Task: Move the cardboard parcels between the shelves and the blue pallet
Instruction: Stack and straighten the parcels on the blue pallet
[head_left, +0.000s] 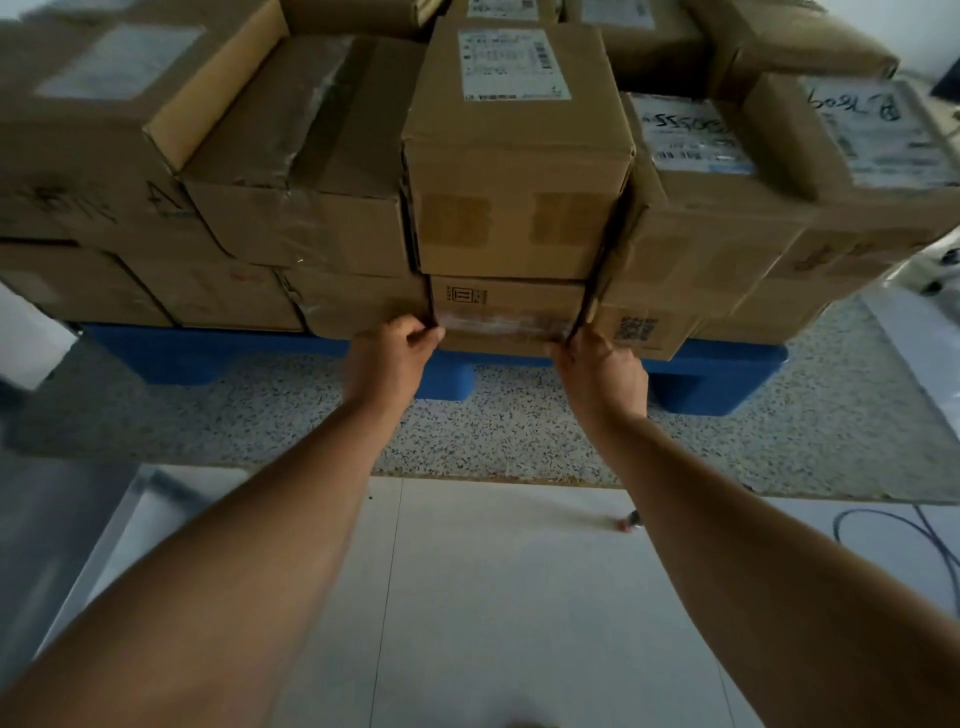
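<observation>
Several cardboard parcels are stacked in two layers on a blue pallet (171, 358). In the bottom layer at the centre sits a low parcel (506, 312) with a taped front and a printed symbol. My left hand (397, 351) grips its left front corner, fingers curled into the gap beside it. My right hand (597, 369) grips its right front corner the same way. A taller parcel (514, 150) with a white label rests on top of it. Neighbouring parcels press close on both sides.
The pallet stands on a speckled grey mat (519, 441) over a pale tiled floor (493, 597). A dark cable (893, 535) loops on the floor at right, and a small object (628, 522) lies near the mat's edge.
</observation>
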